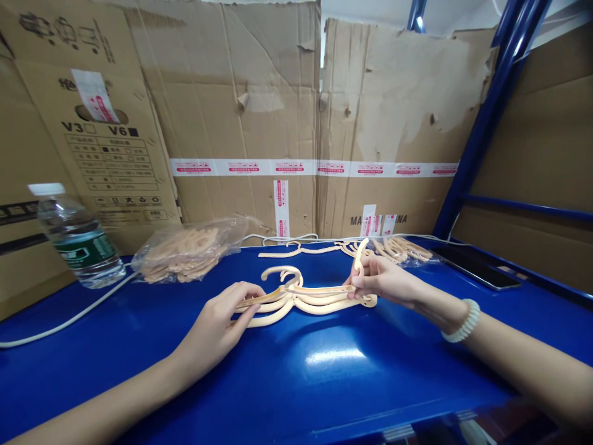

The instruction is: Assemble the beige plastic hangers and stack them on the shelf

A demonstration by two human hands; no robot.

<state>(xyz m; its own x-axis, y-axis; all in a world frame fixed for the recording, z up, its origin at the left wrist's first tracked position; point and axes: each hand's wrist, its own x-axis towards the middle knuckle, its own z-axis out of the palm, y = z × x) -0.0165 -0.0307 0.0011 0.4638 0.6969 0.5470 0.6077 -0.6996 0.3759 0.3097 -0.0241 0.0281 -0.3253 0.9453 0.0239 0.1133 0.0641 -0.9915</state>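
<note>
A small stack of cream plastic clothes hangers (319,307) lies in front of me, their hooks pointing back and to the left. My left hand (227,315) pinches the left end of the top hanger between thumb and fingers. At its right end, my right hand (384,278) has thumb and fingers closed around the hanger tip. A short curved cream piece (359,252) stands up from those same fingers. I cannot tell whether it is joined to the hanger. The fingers hide part of both ends.
Behind the stack lie another hanger (278,254) and a bag of hangers (403,248). To the left are a filled plastic bag (185,250) and a water bottle (83,238). A phone (477,267) rests at right. Cardboard (241,123) walls the blue table (278,383).
</note>
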